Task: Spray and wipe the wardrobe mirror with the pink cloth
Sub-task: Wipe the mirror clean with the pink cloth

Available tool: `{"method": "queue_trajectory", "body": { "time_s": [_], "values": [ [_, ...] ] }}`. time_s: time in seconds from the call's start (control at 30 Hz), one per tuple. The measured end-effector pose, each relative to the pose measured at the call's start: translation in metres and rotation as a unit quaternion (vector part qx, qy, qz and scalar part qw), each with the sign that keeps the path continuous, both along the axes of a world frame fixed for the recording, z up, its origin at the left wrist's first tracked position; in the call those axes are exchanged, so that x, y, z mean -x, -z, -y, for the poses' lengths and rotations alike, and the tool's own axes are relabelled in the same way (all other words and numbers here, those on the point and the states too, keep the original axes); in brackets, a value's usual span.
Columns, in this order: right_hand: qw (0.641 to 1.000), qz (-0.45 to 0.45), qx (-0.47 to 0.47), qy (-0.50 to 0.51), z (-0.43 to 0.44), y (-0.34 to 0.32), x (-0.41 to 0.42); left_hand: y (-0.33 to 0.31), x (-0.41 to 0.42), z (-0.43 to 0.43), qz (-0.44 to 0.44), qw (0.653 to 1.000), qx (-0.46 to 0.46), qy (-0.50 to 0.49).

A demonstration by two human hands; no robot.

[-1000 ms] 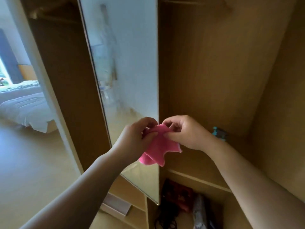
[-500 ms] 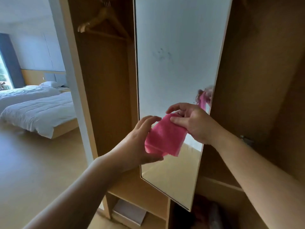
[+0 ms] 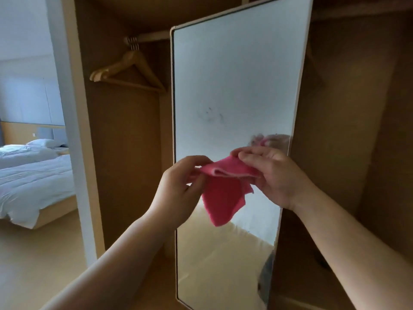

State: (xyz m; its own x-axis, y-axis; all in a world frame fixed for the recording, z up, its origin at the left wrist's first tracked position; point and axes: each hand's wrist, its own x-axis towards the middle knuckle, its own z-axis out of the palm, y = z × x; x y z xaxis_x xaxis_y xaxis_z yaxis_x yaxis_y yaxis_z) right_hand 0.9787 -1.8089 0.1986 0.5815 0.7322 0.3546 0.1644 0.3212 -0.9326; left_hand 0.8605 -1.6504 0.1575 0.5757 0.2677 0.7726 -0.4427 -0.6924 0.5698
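The left hand (image 3: 178, 189) and right hand (image 3: 274, 175) both pinch the top edge of the cloth (image 3: 223, 198), fingers and thumbs curled onto it, the edge folded over between the two grips and the rest hanging loose below them. Right behind the grips stands the mirror (image 3: 234, 86), with a faint dark smudge (image 3: 210, 115) above them. Hangers (image 3: 129, 70) hang up and to the left of the left hand, and a bed (image 3: 33, 180) lies far off to its left.

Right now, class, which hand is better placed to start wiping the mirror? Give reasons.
Likely right: the right hand pinches the cloth higher, before the mirror; the left hand sits lower, at its left edge.
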Motion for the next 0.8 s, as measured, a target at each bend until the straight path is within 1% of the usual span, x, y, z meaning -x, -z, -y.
{"method": "queue_trajectory", "body": {
  "time_s": [0.07,0.13,0.2,0.23,0.27,0.3,0.33,0.37,0.4,0.5,0.57,0.63,0.67,0.73,0.77,0.8],
  "values": [
    [0.998,-0.016,-0.05,-0.046,-0.001,-0.01,-0.001,-0.015,-0.01,-0.007,0.017,1.0,0.022,-0.005],
    [0.996,0.016,-0.069,-0.05,-0.003,-0.017,-0.005,-0.033,-0.022,-0.015,0.037,0.999,0.016,-0.004],
    [0.994,0.088,-0.066,-0.004,-0.007,-0.023,-0.005,-0.051,-0.034,-0.025,0.049,0.999,0.005,0.015],
    [0.989,0.129,-0.063,0.039,-0.01,-0.026,-0.004,-0.06,-0.041,-0.03,0.053,0.998,0.0,0.026],
    [0.979,0.17,-0.059,0.098,-0.015,-0.029,-0.002,-0.068,-0.047,-0.034,0.059,0.998,-0.003,0.037],
    [0.961,0.207,-0.055,0.173,-0.022,-0.032,0.0,-0.076,-0.053,-0.038,0.063,0.997,-0.006,0.049],
    [0.936,0.241,-0.054,0.252,-0.029,-0.036,0.002,-0.083,-0.059,-0.042,0.062,0.996,-0.008,0.062],
    [0.909,0.263,-0.058,0.317,-0.038,-0.039,0.001,-0.091,-0.065,-0.046,0.056,0.996,-0.012,0.074],
    [0.892,0.266,-0.068,0.358,-0.046,-0.042,-0.001,-0.099,-0.07,-0.05,0.046,0.995,-0.019,0.084],
    [0.866,0.236,-0.091,0.431,-0.065,-0.051,-0.005,-0.118,-0.088,-0.065,0.036,0.992,-0.046,0.108],
    [0.852,0.256,-0.077,0.45,-0.069,-0.056,-0.002,-0.126,-0.101,-0.074,0.039,0.989,-0.048,0.133],
    [0.847,0.292,-0.05,0.441,-0.072,-0.059,0.003,-0.135,-0.111,-0.08,0.038,0.986,-0.047,0.154],
    [0.834,0.309,-0.035,0.456,-0.074,-0.06,0.003,-0.139,-0.115,-0.082,0.036,0.985,-0.054,0.158],
    [0.784,0.33,-0.022,0.526,-0.076,-0.068,-0.003,-0.148,-0.123,-0.085,0.039,0.984,-0.069,0.16],
    [0.767,0.326,-0.031,0.552,-0.076,-0.074,-0.007,-0.154,-0.126,-0.086,0.045,0.984,-0.072,0.159],
    [0.765,0.308,-0.048,0.563,-0.076,-0.081,-0.011,-0.159,-0.13,-0.087,0.052,0.983,-0.073,0.159]
  ]
}}
